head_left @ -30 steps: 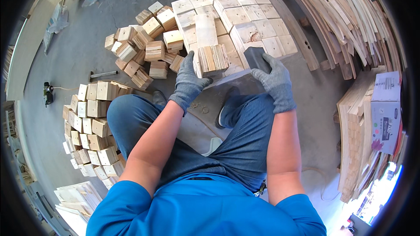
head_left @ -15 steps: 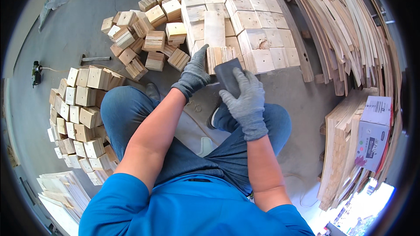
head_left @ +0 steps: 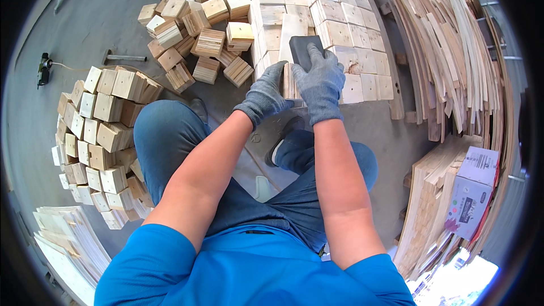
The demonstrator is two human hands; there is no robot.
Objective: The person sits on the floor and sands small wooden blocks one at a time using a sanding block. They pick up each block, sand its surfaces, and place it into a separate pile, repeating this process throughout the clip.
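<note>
My right hand (head_left: 321, 84), in a grey knit glove, grips a flat, dark grey sanding block (head_left: 300, 51). It rests over the top of a layered wooden block (head_left: 289, 85) that stands at the near edge of neatly set blocks. My left hand (head_left: 263, 96), gloved too, holds that wooden block by its left side. Behind it a pale, smooth wooden piece (head_left: 293, 25) lies on the set blocks (head_left: 351, 34). The right hand and the sanding block partly hide the wooden block's top.
Loose wooden blocks (head_left: 209, 42) are heaped left of the set ones. Another stack of blocks (head_left: 105, 130) stands by my left knee, with a hammer (head_left: 126, 58) beyond it. Long wood strips (head_left: 436, 34) and a cardboard box (head_left: 474, 192) lie at right.
My right hand has moved the sanding block forward, from the wooden block's near right edge onto its top. The left hand still steadies the block. The view has shifted slightly.
</note>
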